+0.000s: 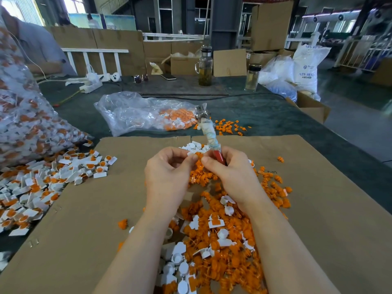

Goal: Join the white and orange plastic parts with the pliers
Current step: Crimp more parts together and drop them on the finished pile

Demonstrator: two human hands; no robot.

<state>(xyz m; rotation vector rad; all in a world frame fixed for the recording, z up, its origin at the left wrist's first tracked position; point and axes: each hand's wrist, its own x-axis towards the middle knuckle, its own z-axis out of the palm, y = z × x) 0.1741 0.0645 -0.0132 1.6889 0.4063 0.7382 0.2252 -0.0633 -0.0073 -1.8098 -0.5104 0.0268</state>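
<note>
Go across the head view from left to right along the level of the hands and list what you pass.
Pile of joined white-and-orange parts → bare cardboard → left hand → right hand gripping the pliers → lone orange part.

The pliers [206,132] in the right hand [230,172] have a shiny metal head, handles wrapped in dull, grubby cloth tape, and a glossy red plastic grip. Under both hands lies matt brown cardboard [84,209], strewn with smooth plastic parts [222,240]. Beyond the hands, a crinkled clear bag [135,112] glistens on a dark, felt-like worktop [265,111].
</note>
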